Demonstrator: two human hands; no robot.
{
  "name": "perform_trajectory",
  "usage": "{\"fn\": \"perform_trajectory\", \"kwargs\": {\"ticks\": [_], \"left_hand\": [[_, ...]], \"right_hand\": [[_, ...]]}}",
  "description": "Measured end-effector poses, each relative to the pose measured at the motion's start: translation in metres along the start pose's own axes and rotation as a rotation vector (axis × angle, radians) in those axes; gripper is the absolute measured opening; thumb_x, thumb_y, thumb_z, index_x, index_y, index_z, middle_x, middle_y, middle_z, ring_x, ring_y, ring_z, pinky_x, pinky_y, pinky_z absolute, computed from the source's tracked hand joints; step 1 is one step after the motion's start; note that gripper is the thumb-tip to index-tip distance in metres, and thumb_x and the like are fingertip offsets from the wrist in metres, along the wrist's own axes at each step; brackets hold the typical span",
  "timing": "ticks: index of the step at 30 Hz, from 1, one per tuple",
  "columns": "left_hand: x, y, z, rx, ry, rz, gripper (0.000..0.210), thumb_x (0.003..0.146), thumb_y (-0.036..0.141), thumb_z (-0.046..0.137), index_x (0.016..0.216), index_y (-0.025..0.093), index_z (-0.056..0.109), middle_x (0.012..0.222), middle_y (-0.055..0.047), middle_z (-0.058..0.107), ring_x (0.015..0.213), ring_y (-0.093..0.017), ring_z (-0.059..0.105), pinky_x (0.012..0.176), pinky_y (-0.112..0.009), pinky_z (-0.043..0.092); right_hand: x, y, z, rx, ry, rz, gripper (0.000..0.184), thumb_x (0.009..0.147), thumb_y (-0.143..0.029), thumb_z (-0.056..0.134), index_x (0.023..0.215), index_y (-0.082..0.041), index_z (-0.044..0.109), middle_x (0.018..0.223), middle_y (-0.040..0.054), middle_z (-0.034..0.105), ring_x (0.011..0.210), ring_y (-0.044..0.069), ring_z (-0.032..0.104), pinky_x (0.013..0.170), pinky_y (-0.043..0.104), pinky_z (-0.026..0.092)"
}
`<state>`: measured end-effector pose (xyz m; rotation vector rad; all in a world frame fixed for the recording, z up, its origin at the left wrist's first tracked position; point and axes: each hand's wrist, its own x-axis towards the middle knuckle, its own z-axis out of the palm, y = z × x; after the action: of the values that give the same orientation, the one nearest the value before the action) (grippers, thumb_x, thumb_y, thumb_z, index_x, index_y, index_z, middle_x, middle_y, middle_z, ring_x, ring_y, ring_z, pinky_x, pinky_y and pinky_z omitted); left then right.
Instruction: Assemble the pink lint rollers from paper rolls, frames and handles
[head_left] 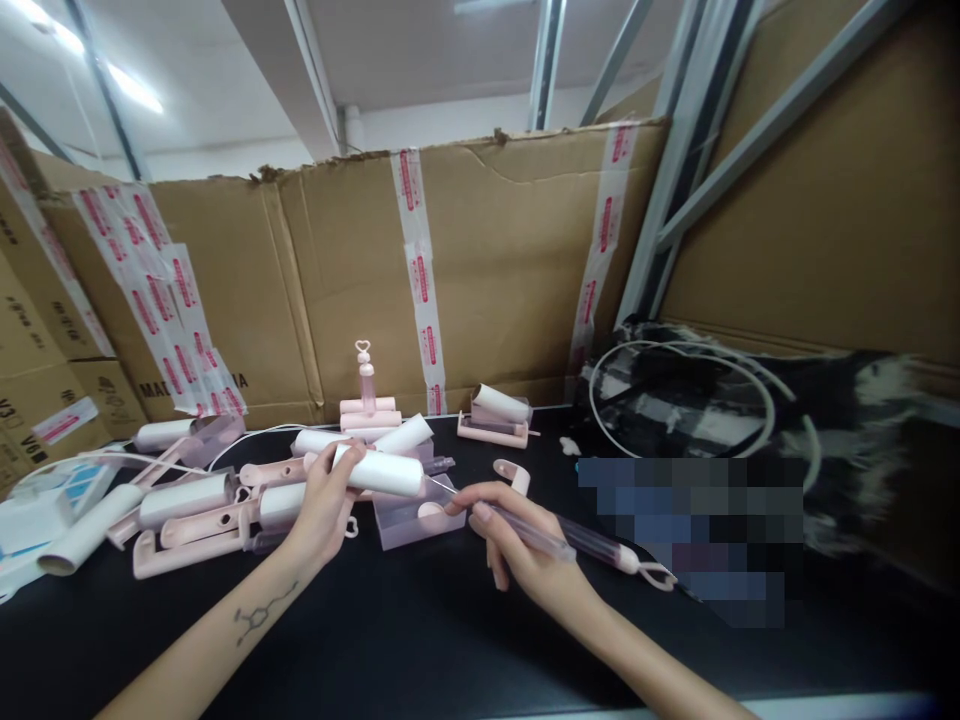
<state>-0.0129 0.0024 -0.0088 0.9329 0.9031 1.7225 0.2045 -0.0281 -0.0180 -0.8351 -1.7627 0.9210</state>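
Observation:
My left hand point(328, 495) is wrapped round a white sticky roll point(388, 473), the kind used on a lint roller, held nearly level above the black table. In my right hand point(521, 535), a slim pick-like tool point(536, 533) with a translucent handle is pinched; its thin metal tip points at the roll's right end. I cannot tell whether the tip touches the roll. Below the roll stands a translucent lilac box point(416, 525). Just beyond my right hand lies a translucent handle point(604, 547) with a heart-shaped loop. A pink bent roller arm point(513, 474) is behind that hand.
Several white rolls and pink roller frames point(196, 538) are heaped on the left. An upright pink piece with a heart top point(366, 385) stands at the back, near another roller point(501, 405). Cardboard point(510, 270) walls the rear. Coiled white cable point(600, 400) lies right.

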Motion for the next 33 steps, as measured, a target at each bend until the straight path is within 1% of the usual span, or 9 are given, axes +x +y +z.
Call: {"fn": "perform_trajectory", "kwargs": {"ticks": [5,9,13,16,18,20,24,29,33], "left_hand": [[-0.002,0.003,0.000,0.035,-0.033,-0.024,0.025,0.062,0.029,0.069,0.079,0.016,0.058,0.082,-0.002,0.064,0.076,-0.015,0.061,0.067,-0.025,0.049],[-0.001,0.000,-0.002,0.049,-0.016,-0.054,0.026,0.061,0.031,0.069,0.078,0.015,0.058,0.084,-0.003,0.064,0.078,-0.018,0.061,0.063,-0.027,0.050],[-0.001,-0.003,-0.002,0.100,-0.021,-0.072,0.026,0.060,0.031,0.069,0.077,0.015,0.058,0.085,-0.004,0.064,0.077,-0.018,0.060,0.060,-0.027,0.049],[-0.006,0.002,0.001,0.107,-0.031,-0.095,0.026,0.062,0.032,0.067,0.079,0.014,0.059,0.082,-0.004,0.064,0.078,-0.018,0.059,0.062,-0.026,0.048],[-0.011,0.007,0.004,0.142,-0.056,-0.056,0.025,0.063,0.032,0.067,0.079,0.014,0.060,0.083,-0.004,0.065,0.079,-0.017,0.059,0.062,-0.023,0.047],[-0.013,0.012,0.006,0.187,-0.060,-0.008,0.025,0.063,0.032,0.068,0.079,0.015,0.060,0.085,-0.004,0.065,0.077,-0.017,0.059,0.058,-0.021,0.046],[-0.008,0.013,0.006,0.163,0.025,0.023,0.027,0.062,0.034,0.067,0.080,0.015,0.059,0.084,-0.004,0.064,0.076,-0.018,0.060,0.059,-0.024,0.048],[-0.002,0.008,0.003,0.122,0.039,0.037,0.027,0.060,0.031,0.068,0.079,0.014,0.060,0.085,-0.005,0.064,0.080,-0.018,0.060,0.066,-0.025,0.050],[-0.005,0.007,0.003,0.126,0.018,0.009,0.029,0.062,0.033,0.066,0.082,0.015,0.058,0.090,-0.006,0.064,0.080,-0.020,0.061,0.060,-0.026,0.050]], "right_hand": [[-0.001,0.003,0.001,-0.037,-0.021,-0.016,0.023,0.088,-0.033,0.044,0.087,-0.017,0.061,0.083,0.0025,0.057,0.034,0.001,0.043,0.032,0.015,0.033],[-0.002,0.005,0.004,-0.014,-0.048,-0.005,0.024,0.088,-0.033,0.043,0.085,-0.017,0.061,0.083,0.0018,0.051,0.036,0.000,0.042,0.031,0.014,0.033],[0.001,0.004,0.006,-0.017,-0.056,0.013,0.024,0.087,-0.031,0.043,0.082,-0.017,0.062,0.080,0.0028,0.051,0.042,0.003,0.045,0.028,0.012,0.029],[0.004,0.005,0.006,-0.063,-0.064,-0.024,0.019,0.084,-0.024,0.047,0.076,-0.017,0.063,0.076,0.0034,0.054,0.052,0.008,0.051,0.033,0.013,0.035],[0.005,0.006,0.006,-0.096,-0.059,-0.059,0.018,0.082,-0.021,0.049,0.073,-0.018,0.063,0.074,0.0032,0.056,0.059,0.010,0.055,0.041,0.015,0.040],[0.004,0.008,0.004,-0.096,-0.017,-0.064,0.018,0.084,-0.023,0.047,0.075,-0.018,0.062,0.073,0.0024,0.057,0.055,0.010,0.054,0.041,0.017,0.040],[0.000,0.008,-0.002,0.003,0.057,-0.069,0.022,0.089,-0.029,0.041,0.080,-0.018,0.058,0.079,0.0007,0.056,0.036,0.002,0.042,0.034,0.017,0.031],[-0.003,0.006,-0.002,0.061,-0.018,-0.109,0.022,0.089,-0.030,0.041,0.081,-0.017,0.057,0.084,0.0014,0.053,0.035,0.000,0.042,0.033,0.017,0.028],[-0.003,0.008,-0.001,0.058,-0.031,-0.122,0.022,0.090,-0.030,0.041,0.082,-0.018,0.058,0.084,0.0011,0.052,0.036,0.000,0.042,0.033,0.016,0.030]]}}
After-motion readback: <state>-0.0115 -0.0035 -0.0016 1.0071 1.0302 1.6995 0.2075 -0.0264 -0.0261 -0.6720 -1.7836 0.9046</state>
